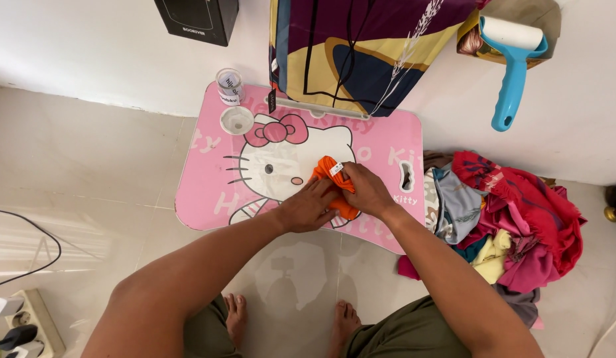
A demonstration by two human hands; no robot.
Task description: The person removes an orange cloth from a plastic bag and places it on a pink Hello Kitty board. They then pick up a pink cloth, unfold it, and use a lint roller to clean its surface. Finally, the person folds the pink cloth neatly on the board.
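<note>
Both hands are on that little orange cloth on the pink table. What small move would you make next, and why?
Probably press the small orange cloth flat and finish the fold. It is already bunched compactly under the left hand and right hand on the pink cartoon-cat lap table, with its white tag showing on top.

Subj. body, head cam view: both forearms bare, no sleeves, no watch, rings or bands seen on left hand (306,207) or right hand (366,192). Olive-green shorts (400,331) below the hands, plain fabric, no markings vis. Feet (236,317) bare, no footwear.
</note>
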